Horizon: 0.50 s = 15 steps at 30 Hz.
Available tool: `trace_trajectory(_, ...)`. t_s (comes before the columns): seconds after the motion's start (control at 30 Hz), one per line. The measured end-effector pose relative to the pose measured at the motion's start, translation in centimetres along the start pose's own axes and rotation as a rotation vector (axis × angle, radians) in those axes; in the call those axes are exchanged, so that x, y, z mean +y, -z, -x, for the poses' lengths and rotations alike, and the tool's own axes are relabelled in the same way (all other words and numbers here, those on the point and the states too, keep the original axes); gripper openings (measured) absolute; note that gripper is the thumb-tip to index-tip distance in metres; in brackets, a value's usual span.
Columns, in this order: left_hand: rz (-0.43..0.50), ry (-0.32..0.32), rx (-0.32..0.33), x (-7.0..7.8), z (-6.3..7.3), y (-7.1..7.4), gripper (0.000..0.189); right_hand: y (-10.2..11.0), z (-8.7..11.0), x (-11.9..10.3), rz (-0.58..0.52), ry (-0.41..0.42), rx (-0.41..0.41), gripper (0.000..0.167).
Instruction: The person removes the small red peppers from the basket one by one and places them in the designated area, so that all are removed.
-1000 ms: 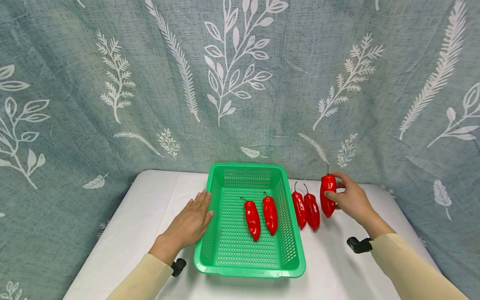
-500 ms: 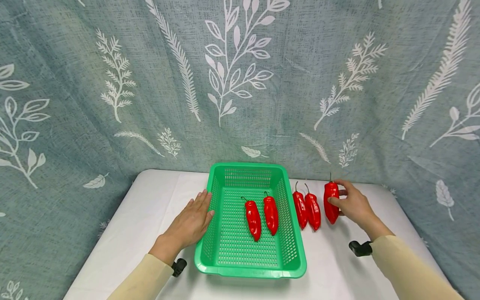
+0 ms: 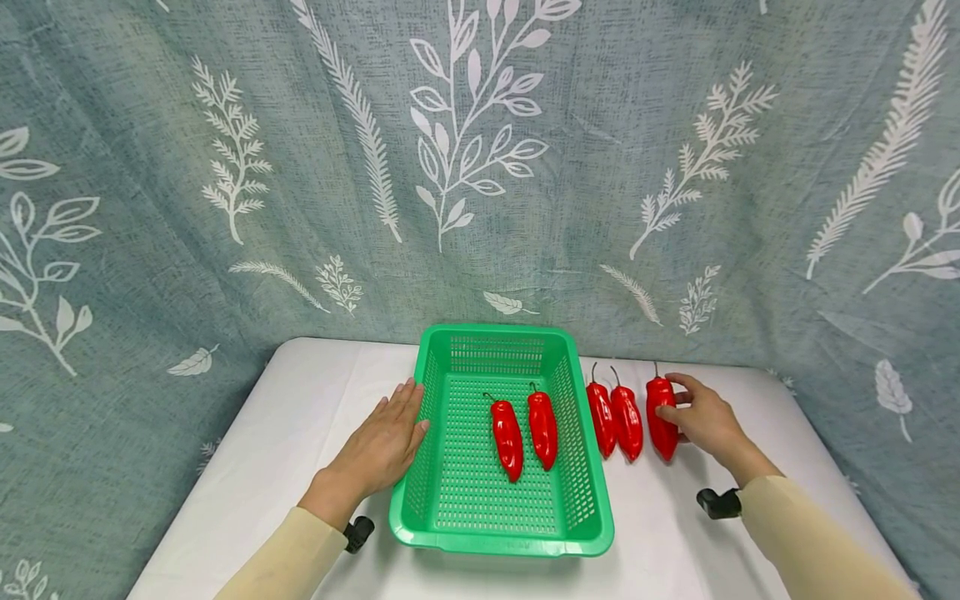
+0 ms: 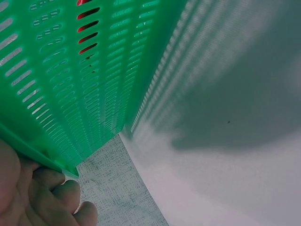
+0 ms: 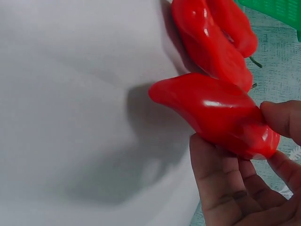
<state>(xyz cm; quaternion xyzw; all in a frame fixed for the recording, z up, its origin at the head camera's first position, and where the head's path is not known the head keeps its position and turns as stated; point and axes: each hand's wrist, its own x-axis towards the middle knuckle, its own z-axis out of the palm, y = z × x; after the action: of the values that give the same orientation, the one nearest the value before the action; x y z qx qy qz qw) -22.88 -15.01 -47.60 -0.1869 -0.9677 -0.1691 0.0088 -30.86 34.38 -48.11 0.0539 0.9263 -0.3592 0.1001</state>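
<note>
My right hand [image 3: 705,417] grips a glossy red pepper [image 3: 661,419] between thumb and fingers, stem pointing away from me. In the right wrist view the held pepper [image 5: 216,113] casts a shadow on the white cloth. Just left of it, two more red peppers [image 3: 627,421] lie side by side along the basket's right wall. My left hand [image 3: 382,437] rests with straight fingers on the left rim of the green basket [image 3: 510,546]. Inside the basket lie two red peppers [image 3: 507,437]. The left wrist view shows the basket's slotted wall [image 4: 94,80] above my fingers.
A white cloth [image 3: 315,392] covers the table under everything. Behind and at both sides hangs a grey-green curtain [image 3: 300,167] with white leaf prints, close to the table's back edge.
My right hand has lowered the held pepper toward the table, bringing it nearer the two beside the basket. The left hand and the basket have stayed in place.
</note>
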Motion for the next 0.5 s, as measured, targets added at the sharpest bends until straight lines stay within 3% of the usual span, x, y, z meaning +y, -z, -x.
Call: trace_trajectory(0.5,0.014,0.005,0.000,-0.1,0.0,-0.1,0.065,-0.7,-0.9,1.1,-0.024,-0.055,-0.034,0.077)
